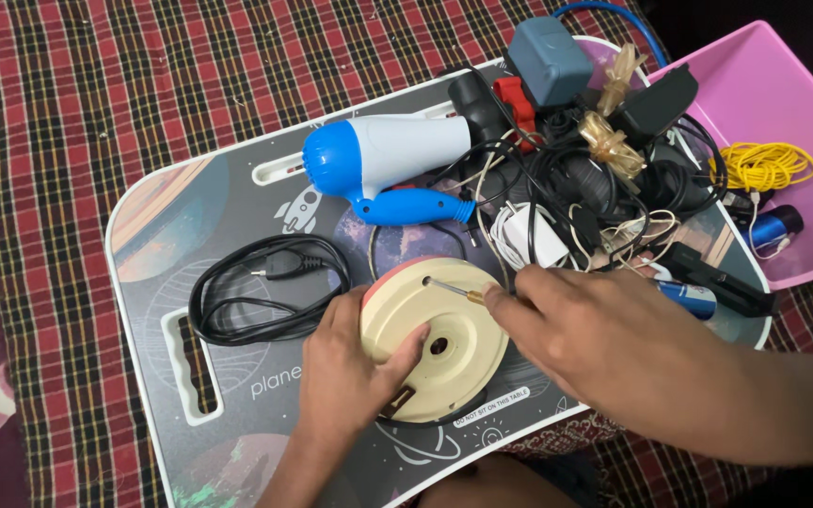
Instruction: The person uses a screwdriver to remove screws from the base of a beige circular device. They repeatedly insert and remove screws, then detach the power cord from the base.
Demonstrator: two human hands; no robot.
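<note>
Left hand (pixel 345 362) gripping disc (pixel 435 337) at near-left rim, steadying it flat on surface (pixel 152 235). Right hand (pixel 595 343) pinching screwdriver (pixel 449 288), shaft running leftward from fingertips, tip touching disc's upper face. Right hand nearer tool. Coiled cable (pixel 265 287) lying left; hairdryer (pixel 388 165) beyond; tangled wires (pixel 595 188) far right.

**Inspector:** Were any packages or screens recorded on the lap table (pixel 143 245)?

**Assistant:** None were seen. One label (pixel 491 409) was noted: a narrow, slightly curved white strip with small dark lettering. It sat on the table's dark printed surface near the front edge, just in front of the cream disc (pixel 454 348).

**Inspector:** Any other marking?

**Assistant:** A line of pale lettering (pixel 273 384) was printed on the same surface, left of the disc. The left hand (pixel 345 376) covered its end.
</note>
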